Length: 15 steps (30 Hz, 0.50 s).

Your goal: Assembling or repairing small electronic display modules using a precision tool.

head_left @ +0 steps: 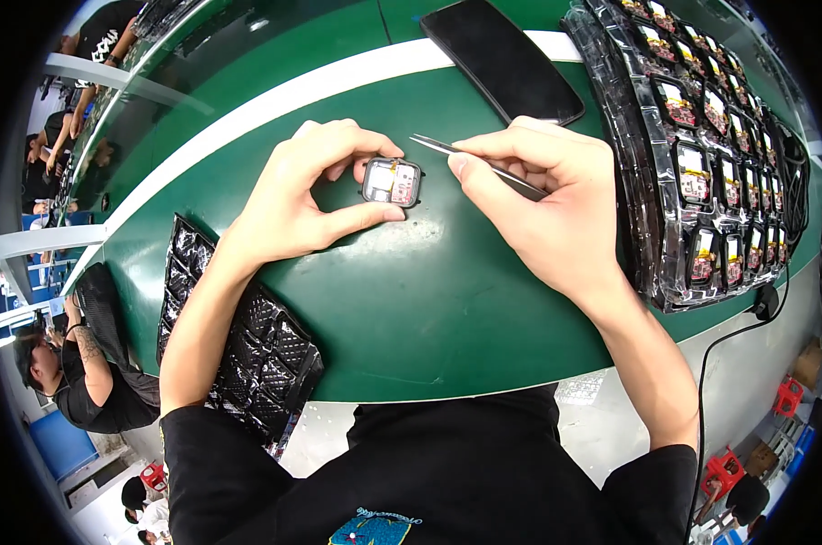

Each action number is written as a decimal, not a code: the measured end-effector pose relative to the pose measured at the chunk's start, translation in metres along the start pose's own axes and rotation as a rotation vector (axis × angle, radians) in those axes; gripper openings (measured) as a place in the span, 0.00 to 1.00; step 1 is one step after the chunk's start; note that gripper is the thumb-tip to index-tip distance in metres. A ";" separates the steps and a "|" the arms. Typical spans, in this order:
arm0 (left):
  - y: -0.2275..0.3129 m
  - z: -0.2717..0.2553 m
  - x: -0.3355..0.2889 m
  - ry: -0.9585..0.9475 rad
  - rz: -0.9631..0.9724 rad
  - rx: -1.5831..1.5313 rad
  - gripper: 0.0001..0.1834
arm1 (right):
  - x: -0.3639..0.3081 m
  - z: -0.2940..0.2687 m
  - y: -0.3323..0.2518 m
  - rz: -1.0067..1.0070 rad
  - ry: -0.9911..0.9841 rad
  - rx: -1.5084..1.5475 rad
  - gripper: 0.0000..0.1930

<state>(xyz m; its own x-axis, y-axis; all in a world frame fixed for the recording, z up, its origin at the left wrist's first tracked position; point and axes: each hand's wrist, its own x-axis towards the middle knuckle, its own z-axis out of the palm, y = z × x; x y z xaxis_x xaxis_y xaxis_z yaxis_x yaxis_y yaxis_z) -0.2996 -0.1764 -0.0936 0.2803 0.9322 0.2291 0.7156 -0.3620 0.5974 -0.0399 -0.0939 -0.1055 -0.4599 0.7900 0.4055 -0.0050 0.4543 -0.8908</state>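
Note:
Between the thumb and fingers of my left hand (pixel 307 191) is a small open watch case (pixel 393 183), dark-rimmed and rounded square. Inside it show a silvery part, a strip of yellow and a red circuit board. My right hand (pixel 543 182) pinches a pair of dark metal tweezers (pixel 511 175), whose pale tips point left, above and to the right of the case and apart from it. Both hands are over the green tabletop (pixel 402 309).
At the right stands a stack of black plastic trays (pixel 652 227) holding many similar watch cases. A black phone (pixel 502 59) lies at the far side. An empty black tray (pixel 266 354) sits under my left forearm. A black cable (pixel 711 363) runs at the right; a person (pixel 93 363) sits at the left.

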 end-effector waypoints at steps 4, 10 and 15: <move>-0.004 0.003 0.007 0.129 -0.078 0.086 0.31 | -0.002 -0.005 -0.001 -0.011 -0.047 -0.083 0.05; 0.007 -0.017 0.001 0.118 -0.239 0.143 0.32 | -0.005 -0.003 0.002 -0.079 0.001 -0.026 0.05; 0.046 -0.057 -0.039 0.182 -0.250 0.337 0.23 | 0.000 -0.007 -0.007 -0.067 0.036 -0.095 0.05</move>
<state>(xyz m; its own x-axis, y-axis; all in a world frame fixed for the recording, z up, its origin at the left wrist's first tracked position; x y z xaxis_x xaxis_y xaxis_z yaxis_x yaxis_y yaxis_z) -0.3144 -0.2286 -0.0313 -0.0230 0.9657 0.2587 0.9238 -0.0784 0.3748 -0.0338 -0.0944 -0.0979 -0.4287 0.7703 0.4721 0.0500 0.5420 -0.8389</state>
